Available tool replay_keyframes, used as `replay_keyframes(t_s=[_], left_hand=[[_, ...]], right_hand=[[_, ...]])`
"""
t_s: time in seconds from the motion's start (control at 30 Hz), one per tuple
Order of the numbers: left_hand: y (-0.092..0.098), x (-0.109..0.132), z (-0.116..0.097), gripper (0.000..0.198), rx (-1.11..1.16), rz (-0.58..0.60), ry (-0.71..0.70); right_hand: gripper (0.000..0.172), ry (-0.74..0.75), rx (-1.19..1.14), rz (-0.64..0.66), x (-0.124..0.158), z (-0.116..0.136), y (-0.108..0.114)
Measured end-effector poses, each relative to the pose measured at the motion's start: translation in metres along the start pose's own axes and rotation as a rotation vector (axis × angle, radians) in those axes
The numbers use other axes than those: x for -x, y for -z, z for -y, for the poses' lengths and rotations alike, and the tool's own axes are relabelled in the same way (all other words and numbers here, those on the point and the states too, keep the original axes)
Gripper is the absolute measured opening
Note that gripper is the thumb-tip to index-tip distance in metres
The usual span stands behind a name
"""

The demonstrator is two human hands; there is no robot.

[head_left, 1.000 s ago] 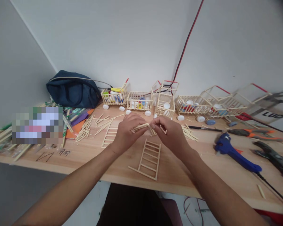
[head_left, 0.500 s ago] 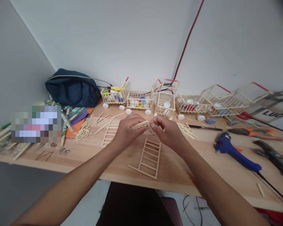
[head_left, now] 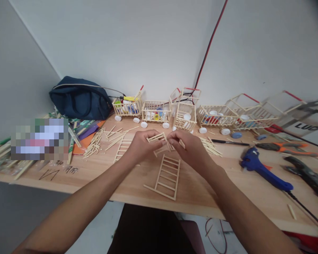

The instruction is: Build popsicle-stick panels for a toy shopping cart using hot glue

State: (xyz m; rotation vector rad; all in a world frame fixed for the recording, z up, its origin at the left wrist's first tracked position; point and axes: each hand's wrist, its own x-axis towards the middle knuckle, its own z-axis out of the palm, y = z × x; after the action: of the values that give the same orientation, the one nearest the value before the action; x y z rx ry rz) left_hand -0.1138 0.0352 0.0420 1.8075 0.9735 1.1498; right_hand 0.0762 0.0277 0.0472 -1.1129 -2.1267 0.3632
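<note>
Between my hands is a small frame of thin wooden sticks [head_left: 157, 136], tilted above the table. My left hand [head_left: 145, 144] is closed around its left side, with the thumb along the front. At the frame's right end, the fingers of my right hand [head_left: 180, 141] are pinched together on it; the exact grip is partly hidden. Just below lies a flat ladder-shaped stick frame [head_left: 167, 176] with one longer stick jutting left. Another ladder-like frame [head_left: 124, 147] rests behind my left wrist, partly covered.
Several miniature stick shopping carts [head_left: 156, 111] line the wall. Loose cut sticks [head_left: 94, 143] lie left, beside a dark blue bag [head_left: 81, 98]. To the right are a blue glue gun [head_left: 265, 171], orange-handled pliers [head_left: 286, 146] and a black tool [head_left: 307, 174].
The held frame has turned in my hands, so its open shape and lower sticks now show more. Both hands stay nearly in place. The view has shifted slightly.
</note>
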Motion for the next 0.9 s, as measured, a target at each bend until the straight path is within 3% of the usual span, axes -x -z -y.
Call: replay_keyframes(t_s=[0.07, 0.13, 0.43, 0.63, 0.9], left_hand=[[0.001, 0.0, -0.002, 0.028, 0.144, 0.03, 0.161], [0.001, 0.0, -0.002, 0.03, 0.258, 0.026, 0.233], [0.0, -0.003, 0.002, 0.031, 0.507, 0.058, 0.34], [0.0, -0.001, 0.005, 0.03, 0.678, 0.154, 0.435], [0.001, -0.002, 0.009, 0.03, 0.702, 0.181, 0.523]], right_hand=[[0.016, 0.095, 0.099, -0.036, 0.0, -0.001, 0.0], [0.021, 0.162, 0.169, -0.046, 0.0, -0.003, 0.001], [0.027, 0.243, 0.37, -0.058, 0.0, 0.001, 0.005], [0.025, 0.32, 0.478, -0.073, 0.002, 0.004, 0.006], [0.019, 0.406, 0.565, -0.057, 0.002, 0.0, 0.006]])
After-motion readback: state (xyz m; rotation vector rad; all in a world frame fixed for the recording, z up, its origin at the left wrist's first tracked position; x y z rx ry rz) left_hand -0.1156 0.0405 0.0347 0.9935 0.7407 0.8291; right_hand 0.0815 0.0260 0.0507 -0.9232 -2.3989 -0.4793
